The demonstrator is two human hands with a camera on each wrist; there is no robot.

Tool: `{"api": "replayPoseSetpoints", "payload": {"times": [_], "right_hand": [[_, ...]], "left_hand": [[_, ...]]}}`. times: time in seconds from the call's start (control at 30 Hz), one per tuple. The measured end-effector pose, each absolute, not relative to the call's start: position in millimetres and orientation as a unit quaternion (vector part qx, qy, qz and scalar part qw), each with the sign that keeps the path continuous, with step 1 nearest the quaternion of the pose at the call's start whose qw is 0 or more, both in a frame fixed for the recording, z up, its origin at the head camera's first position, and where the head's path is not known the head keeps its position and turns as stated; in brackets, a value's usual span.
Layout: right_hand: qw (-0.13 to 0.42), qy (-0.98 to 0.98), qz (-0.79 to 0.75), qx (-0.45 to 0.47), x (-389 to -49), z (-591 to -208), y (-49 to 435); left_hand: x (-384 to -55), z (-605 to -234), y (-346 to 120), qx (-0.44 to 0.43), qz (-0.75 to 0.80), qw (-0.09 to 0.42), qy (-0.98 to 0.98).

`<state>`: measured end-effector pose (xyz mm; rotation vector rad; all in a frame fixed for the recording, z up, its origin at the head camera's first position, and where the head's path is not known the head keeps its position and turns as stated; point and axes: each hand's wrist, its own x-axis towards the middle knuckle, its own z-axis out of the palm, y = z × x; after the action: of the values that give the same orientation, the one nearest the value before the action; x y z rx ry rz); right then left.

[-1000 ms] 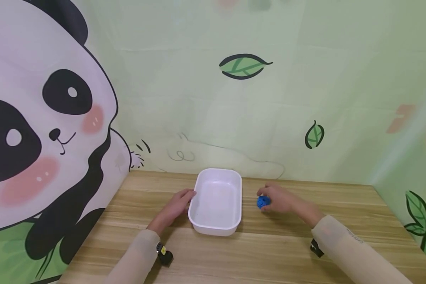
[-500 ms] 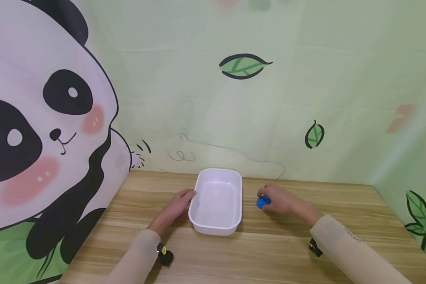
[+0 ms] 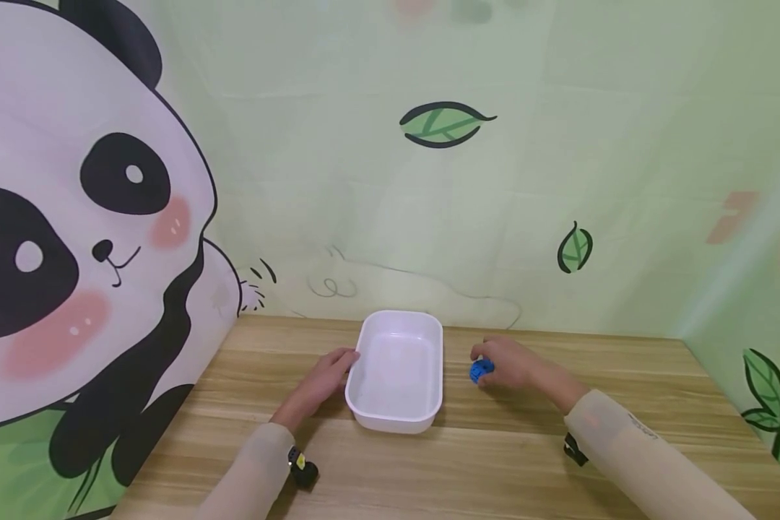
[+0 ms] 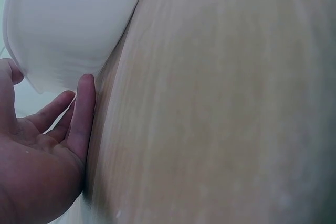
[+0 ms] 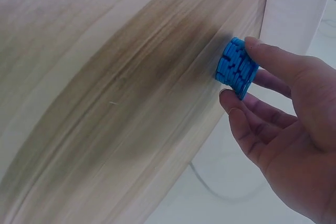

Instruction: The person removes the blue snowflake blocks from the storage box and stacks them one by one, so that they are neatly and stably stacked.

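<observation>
A white rectangular plastic box stands on the wooden table. My left hand is at its left side, fingertips against the rim. From the left wrist view, the fingers of that hand reach fairly straight toward the box wall. To the right of the box, my right hand pinches a small blue, roundish piece with ridged, segmented sides. The thumb is on one side of it and the fingertips on the other. The piece is at or just above the table; which one, I cannot tell. Part of it is hidden behind the fingers.
The wooden table meets a pale green backdrop at its far edge. A large printed panda covers the left side. Each wrist wears a small black camera, the left one beside the sleeve.
The blue piece looks slightly turned in my right fingers, and the right forearm has shifted a touch left. My left hand and the white box hold their places.
</observation>
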<state>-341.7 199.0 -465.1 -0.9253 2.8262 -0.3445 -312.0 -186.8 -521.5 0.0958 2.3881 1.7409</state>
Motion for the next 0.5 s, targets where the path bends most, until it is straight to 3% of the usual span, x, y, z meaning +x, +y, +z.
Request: {"api": "replayPoseSetpoints", "payload": {"times": [0.5], "right_hand": [[0.079,0.939,-0.096,-0.32,-340.9,-461.4,191.6]], "left_hand": [[-313.9,-524.6,-187.5,0.033,0.587,0.09,0.804]]}}
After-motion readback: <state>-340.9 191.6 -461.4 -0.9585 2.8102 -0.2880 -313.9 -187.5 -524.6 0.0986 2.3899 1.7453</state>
